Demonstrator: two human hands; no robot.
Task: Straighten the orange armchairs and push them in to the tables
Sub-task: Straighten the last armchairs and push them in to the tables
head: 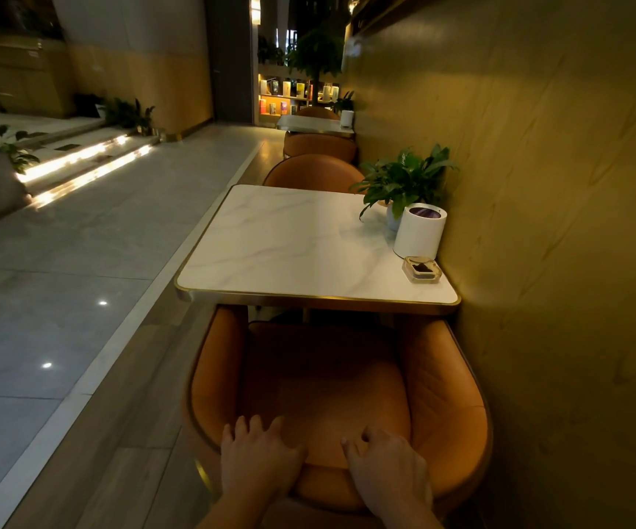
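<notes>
Left hand [259, 458] and right hand [387, 465], set apart, grip the backrest top of the orange armchair [327, 376], whose front lies straight ahead under the table [289, 242] edge.

On the right, close by and running from near to far, a golden-brown wall [537, 185] with faint wood grain, dimly lit. On the left, a glossy grey tiled floor [79, 261], catching small white light spots [102, 302]. Between them, a pale border strip [91, 368] and wood-look planks [137, 414]. Far left, 2 steps [91, 162] glowing with warm strip lights under their edges, leafy plants [14, 150] beside them. Far ahead, lit shelves [289, 97] in warm orange, holding boxes; a leafy tree [316, 55] in front; a dark pillar [232, 59] just left.
</notes>
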